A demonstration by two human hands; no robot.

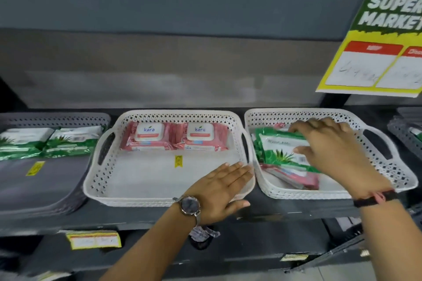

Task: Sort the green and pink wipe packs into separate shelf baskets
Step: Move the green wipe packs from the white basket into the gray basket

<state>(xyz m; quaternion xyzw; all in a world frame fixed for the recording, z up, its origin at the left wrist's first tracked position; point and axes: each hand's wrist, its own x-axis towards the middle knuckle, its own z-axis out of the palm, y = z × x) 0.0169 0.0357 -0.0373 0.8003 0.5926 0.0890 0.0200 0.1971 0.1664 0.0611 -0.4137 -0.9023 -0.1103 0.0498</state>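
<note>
Three baskets stand side by side on the shelf. The grey basket [45,198] at left holds two green wipe packs [50,141]. In the white middle basket [137,198] two pink wipe packs [175,136] lie along the back. The white right basket [388,166] contains a mixed pile. My right hand [335,150] is in it, fingers closed around the top green wipe pack [280,150], with a pink pack [294,175] underneath. My left hand [223,189] lies flat and open on the middle basket's front right corner, holding nothing.
A yellow and green supermarket price sign [376,41] hangs at upper right over the shelf. Another grey basket [404,134] shows at the far right edge. Yellow price labels [93,239] sit on the shelf's front edge.
</note>
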